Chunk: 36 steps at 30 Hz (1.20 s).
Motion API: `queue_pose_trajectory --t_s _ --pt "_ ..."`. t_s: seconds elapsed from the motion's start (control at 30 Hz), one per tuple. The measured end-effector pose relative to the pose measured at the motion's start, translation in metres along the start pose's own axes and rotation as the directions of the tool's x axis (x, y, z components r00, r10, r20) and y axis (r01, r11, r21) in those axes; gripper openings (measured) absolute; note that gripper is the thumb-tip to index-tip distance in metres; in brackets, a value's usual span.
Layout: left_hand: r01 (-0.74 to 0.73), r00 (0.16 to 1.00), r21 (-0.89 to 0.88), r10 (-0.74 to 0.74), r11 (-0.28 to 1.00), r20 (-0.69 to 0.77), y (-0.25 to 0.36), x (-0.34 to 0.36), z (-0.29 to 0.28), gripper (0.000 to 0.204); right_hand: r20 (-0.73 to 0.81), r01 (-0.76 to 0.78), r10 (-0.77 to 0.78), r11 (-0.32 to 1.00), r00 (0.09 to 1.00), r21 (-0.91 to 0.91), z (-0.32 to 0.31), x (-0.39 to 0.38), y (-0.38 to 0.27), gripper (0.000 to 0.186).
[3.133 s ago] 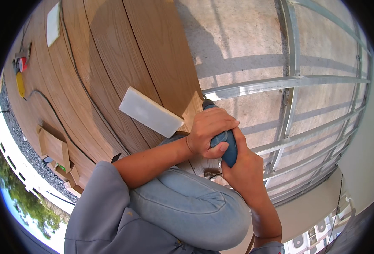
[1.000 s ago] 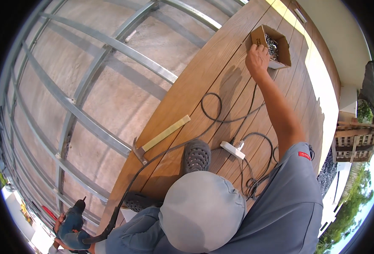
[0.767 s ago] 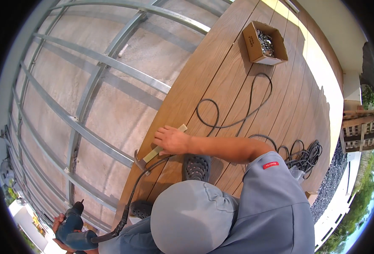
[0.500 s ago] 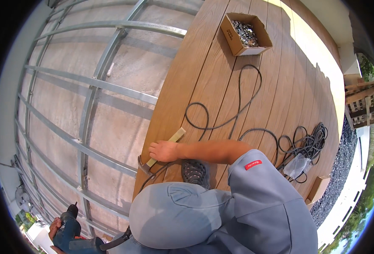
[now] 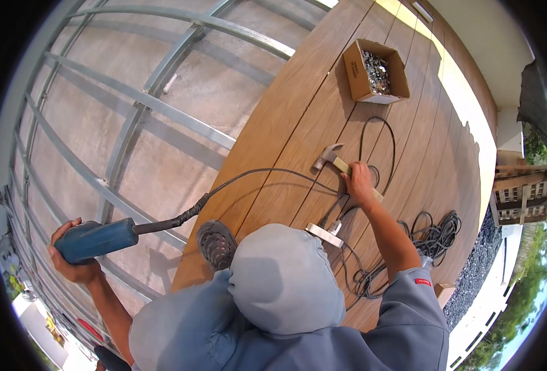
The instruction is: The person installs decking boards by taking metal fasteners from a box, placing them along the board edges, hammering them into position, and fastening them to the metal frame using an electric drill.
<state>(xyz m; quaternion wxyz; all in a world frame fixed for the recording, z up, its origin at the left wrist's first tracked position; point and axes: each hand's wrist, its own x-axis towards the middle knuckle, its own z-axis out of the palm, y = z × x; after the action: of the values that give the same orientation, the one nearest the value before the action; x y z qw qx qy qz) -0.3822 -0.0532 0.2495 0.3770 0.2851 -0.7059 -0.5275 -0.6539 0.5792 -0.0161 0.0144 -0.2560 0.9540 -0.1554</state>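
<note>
My left hand (image 5: 74, 263) is wrapped round a blue power drill (image 5: 109, 238), held out over the metal frame at the left. The drill's chuck is out of sight; its black cord arcs right across the boards. My right hand (image 5: 360, 185) closes on the wooden handle of a claw hammer (image 5: 342, 165) over the middle of the deck. The hammer's metal head points to the far left. Close below that hand lies a white power strip (image 5: 324, 235) with a plug in it.
An open cardboard box (image 5: 358, 77) of small metal parts stands on the wooden deck (image 5: 267, 161). A coiled black cable (image 5: 437, 235) lies at the right. Left of the deck edge, a metal beam frame (image 5: 156, 102) spans a concrete floor. My shoe (image 5: 217, 243) rests at that edge.
My right hand has carried the hammer rightward, away from the deck's left edge. My left hand has raised and turned the drill, and its cord now stretches across. The power strip has come into view.
</note>
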Motion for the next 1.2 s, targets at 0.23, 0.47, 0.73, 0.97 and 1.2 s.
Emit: queue_pose_trajectory --t_s 0.23,0.47,0.73,0.97,1.2 --pt "0.065 0.990 0.027 -0.068 0.998 0.121 -0.050 0.016 0.100 0.060 0.193 -0.357 0.387 0.918 0.902 -0.171 -0.056 -0.028 0.040 0.034" --pt "-0.007 0.965 -0.022 0.012 1.000 0.261 -0.054 0.033 0.174 0.055 0.542 -0.249 0.426 0.895 0.725 -0.371 -0.183 0.074 -0.017 0.030" --pt "-0.080 0.871 0.003 0.069 0.997 0.486 -0.064 0.054 0.230 0.050 0.349 -0.194 0.315 0.921 0.883 -0.339 -0.193 0.225 0.039 0.021" --pt "0.057 0.744 0.071 -0.090 0.996 0.662 -0.084 0.075 0.243 0.053 0.166 -0.491 0.504 0.863 0.847 -0.116 -0.090 0.292 0.130 0.030" --pt "0.135 0.678 0.204 -0.241 0.970 0.695 -0.099 0.058 0.224 0.051 0.111 -0.572 0.580 0.814 0.807 -0.097 -0.062 0.290 0.159 0.045"
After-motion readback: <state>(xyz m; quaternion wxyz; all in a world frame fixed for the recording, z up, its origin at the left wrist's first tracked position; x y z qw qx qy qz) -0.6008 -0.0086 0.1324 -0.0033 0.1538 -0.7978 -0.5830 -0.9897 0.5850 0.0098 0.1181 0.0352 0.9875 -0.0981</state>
